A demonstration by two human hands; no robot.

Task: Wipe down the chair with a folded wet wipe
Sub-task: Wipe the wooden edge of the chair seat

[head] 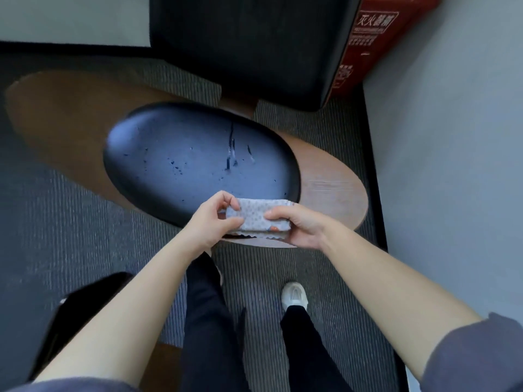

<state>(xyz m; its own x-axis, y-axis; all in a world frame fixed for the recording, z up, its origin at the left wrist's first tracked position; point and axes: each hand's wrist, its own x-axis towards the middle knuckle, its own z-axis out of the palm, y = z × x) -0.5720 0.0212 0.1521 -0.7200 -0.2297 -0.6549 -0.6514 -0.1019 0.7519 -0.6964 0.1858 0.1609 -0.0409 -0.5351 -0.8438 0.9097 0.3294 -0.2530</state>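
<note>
We look down on a grey ribbed carpet floor (70,236) that fills the view from nine o'clock round to five. At the centre stands a chair (334,188) of brown oval wood bearing a glossy black oval seat; how it meets the carpet we cannot tell. At twelve o'clock we find a large black padded block (249,46), its foot hidden, and just beside it, at one o'clock, a red cardboard box (368,38) with white printing. A white lace-up shoe (294,298) is planted on the carpet at five o'clock, a flat black object (85,312) lies at seven, and a brown wooden panel (164,363) shows at six.
</note>
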